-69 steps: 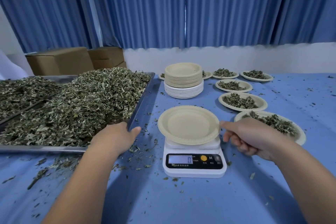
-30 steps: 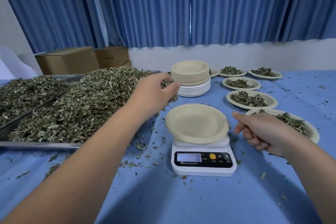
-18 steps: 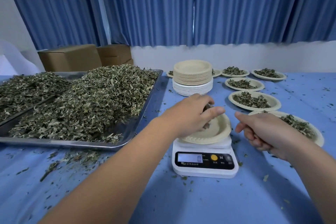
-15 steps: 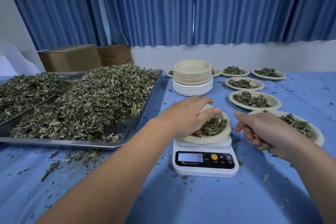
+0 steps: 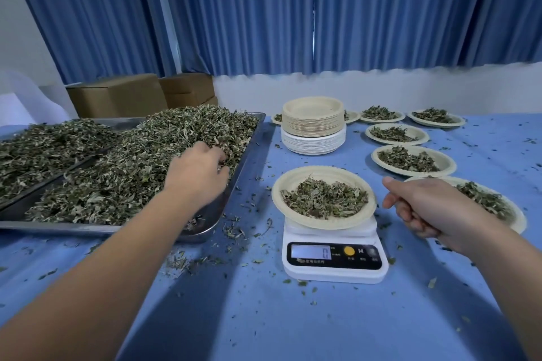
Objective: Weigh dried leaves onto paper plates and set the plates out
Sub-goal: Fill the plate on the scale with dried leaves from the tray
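So the plate (image 5: 322,224) with a small heap of leaves (image 5: 322,198) sits on the scale (image 5: 334,269) mid-table (image 5: 293,316), readout showing 0. The left hand (image 5: 199,173) is off at 9 o'clock in the big leaf pile (image 5: 132,167) on the metal tray (image 5: 58,228). Its fingers are curled down into it, and I can't tell if they've actually got a handful. The right hand (image 5: 425,208) hovers just off the plate's rim at 3 o'clock, fingers loosely curled, nothing in them. The plate stack (image 5: 313,126) is at 12.

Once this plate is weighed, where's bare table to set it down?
Bare cloth lies right of the filled plates and in front of the scale, toward the near edge. Crowded: tray left, plate stack behind, right hand beside.
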`<state>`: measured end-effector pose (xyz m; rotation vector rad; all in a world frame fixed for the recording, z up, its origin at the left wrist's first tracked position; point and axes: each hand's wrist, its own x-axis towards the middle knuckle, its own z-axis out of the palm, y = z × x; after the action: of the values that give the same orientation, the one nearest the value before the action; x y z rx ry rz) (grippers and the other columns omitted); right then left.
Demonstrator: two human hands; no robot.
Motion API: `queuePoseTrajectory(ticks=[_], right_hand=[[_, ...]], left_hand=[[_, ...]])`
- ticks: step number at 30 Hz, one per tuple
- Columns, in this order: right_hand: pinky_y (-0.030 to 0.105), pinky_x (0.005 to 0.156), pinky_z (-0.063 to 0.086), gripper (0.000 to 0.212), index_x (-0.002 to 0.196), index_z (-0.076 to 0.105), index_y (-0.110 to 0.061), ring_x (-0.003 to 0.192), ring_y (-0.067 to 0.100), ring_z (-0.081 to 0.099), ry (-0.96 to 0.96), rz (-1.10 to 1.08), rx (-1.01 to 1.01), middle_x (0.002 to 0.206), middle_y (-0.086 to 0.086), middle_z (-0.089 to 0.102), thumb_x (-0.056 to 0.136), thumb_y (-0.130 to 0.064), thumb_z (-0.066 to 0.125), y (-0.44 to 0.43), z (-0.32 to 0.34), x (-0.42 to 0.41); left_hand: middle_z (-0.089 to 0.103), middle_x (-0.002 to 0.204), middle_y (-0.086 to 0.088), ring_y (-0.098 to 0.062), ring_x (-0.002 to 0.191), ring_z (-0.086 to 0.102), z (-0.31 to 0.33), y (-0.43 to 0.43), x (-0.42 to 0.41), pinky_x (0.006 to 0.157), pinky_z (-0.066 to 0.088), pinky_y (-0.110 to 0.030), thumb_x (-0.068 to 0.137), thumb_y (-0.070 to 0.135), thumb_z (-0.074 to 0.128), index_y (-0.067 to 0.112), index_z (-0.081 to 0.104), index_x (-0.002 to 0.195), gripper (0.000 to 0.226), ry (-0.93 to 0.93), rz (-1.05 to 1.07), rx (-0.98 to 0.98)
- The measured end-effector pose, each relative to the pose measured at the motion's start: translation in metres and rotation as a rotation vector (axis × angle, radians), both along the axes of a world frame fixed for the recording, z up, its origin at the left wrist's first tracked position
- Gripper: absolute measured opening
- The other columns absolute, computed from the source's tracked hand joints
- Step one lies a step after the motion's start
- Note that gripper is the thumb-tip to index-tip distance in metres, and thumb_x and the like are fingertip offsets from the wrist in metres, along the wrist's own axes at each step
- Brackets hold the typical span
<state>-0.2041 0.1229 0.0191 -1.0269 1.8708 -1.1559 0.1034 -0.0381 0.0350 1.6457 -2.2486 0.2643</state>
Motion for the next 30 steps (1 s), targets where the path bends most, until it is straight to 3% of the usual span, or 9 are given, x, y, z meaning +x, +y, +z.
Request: queuePoseTrajectory(ticks=[4, 8, 13, 16, 18, 25, 28, 30], right_hand=[[0.018, 0.034, 0.024, 0.044, 0.086, 0.066, 0.000, 0.034, 0.013, 0.034, 0.009, -0.006, -0.002, 0.050, 0.005, 0.046, 0.094, -0.042, 0.057, -0.002, -0.002, 0.000], [0.019, 0.035, 0.025, 0.044, 0.086, 0.067, -0.001, 0.036, 0.014, 0.034, 0.015, -0.009, -0.006, 0.051, 0.005, 0.046, 0.093, -0.043, 0.057, -0.002, -0.004, -0.001], [0.018, 0.033, 0.024, 0.046, 0.086, 0.066, -0.001, 0.034, 0.014, 0.032, 0.036, -0.019, -0.001, 0.049, 0.005, 0.044, 0.094, -0.044, 0.056, -0.003, -0.005, -0.005], [0.018, 0.033, 0.024, 0.045, 0.085, 0.066, -0.001, 0.035, 0.014, 0.032, 0.049, -0.016, -0.002, 0.048, 0.004, 0.043, 0.093, -0.045, 0.056, -0.005, -0.008, -0.005], [0.018, 0.033, 0.025, 0.045, 0.086, 0.067, -0.001, 0.036, 0.014, 0.033, 0.048, -0.016, -0.006, 0.049, 0.004, 0.044, 0.093, -0.044, 0.056, -0.007, -0.008, -0.003], [0.019, 0.034, 0.026, 0.044, 0.084, 0.067, -0.001, 0.037, 0.015, 0.033, 0.052, -0.013, -0.019, 0.048, 0.004, 0.044, 0.093, -0.043, 0.056, -0.010, -0.008, 0.001], [0.019, 0.034, 0.026, 0.044, 0.083, 0.067, -0.001, 0.036, 0.015, 0.033, 0.049, -0.012, -0.028, 0.048, 0.004, 0.044, 0.093, -0.043, 0.057, -0.009, -0.009, 0.002], [0.019, 0.034, 0.026, 0.044, 0.083, 0.067, 0.000, 0.036, 0.015, 0.033, 0.045, -0.013, -0.034, 0.048, 0.005, 0.044, 0.094, -0.042, 0.057, -0.009, -0.009, 0.002]], left_hand=[[0.045, 0.139, -0.007, -0.026, 0.128, 0.043, -0.002, -0.017, 0.030, 0.108, 0.032, -0.051, 0.093, 0.049, 0.047, 0.024, 0.048, 0.135, 0.049, -0.231, 0.146, -0.041], [0.040, 0.146, -0.010, -0.030, 0.136, 0.037, 0.010, -0.028, 0.054, 0.108, 0.029, -0.056, 0.089, 0.068, 0.035, 0.025, 0.043, 0.139, 0.066, -0.253, 0.300, -0.105], [0.023, 0.157, -0.013, -0.041, 0.142, 0.022, 0.020, -0.040, 0.093, 0.107, 0.018, -0.070, 0.074, 0.091, 0.020, 0.031, 0.028, 0.149, 0.097, 0.031, 0.530, 0.103], [0.017, 0.159, -0.018, -0.045, 0.143, 0.021, 0.009, -0.041, 0.107, 0.112, 0.022, -0.065, 0.060, 0.097, 0.026, 0.030, 0.019, 0.153, 0.115, 0.208, 0.424, 0.323], [0.017, 0.158, -0.022, -0.044, 0.142, 0.024, 0.001, -0.039, 0.108, 0.114, 0.026, -0.057, 0.054, 0.096, 0.031, 0.027, 0.013, 0.155, 0.123, 0.173, 0.319, 0.439], [0.020, 0.158, -0.016, -0.036, 0.140, 0.032, -0.003, -0.038, 0.094, 0.112, 0.033, -0.049, 0.054, 0.089, 0.050, 0.027, 0.013, 0.154, 0.124, 0.020, 0.131, 0.491], [0.021, 0.159, -0.011, -0.035, 0.139, 0.033, 0.001, -0.031, 0.081, 0.111, 0.031, -0.055, 0.070, 0.078, 0.058, 0.031, 0.015, 0.154, 0.105, -0.074, 0.110, 0.447], [0.020, 0.159, -0.006, -0.036, 0.138, 0.035, 0.008, -0.021, 0.069, 0.108, 0.029, -0.064, 0.072, 0.080, 0.055, 0.040, 0.014, 0.151, 0.097, -0.252, 0.195, 0.357]])
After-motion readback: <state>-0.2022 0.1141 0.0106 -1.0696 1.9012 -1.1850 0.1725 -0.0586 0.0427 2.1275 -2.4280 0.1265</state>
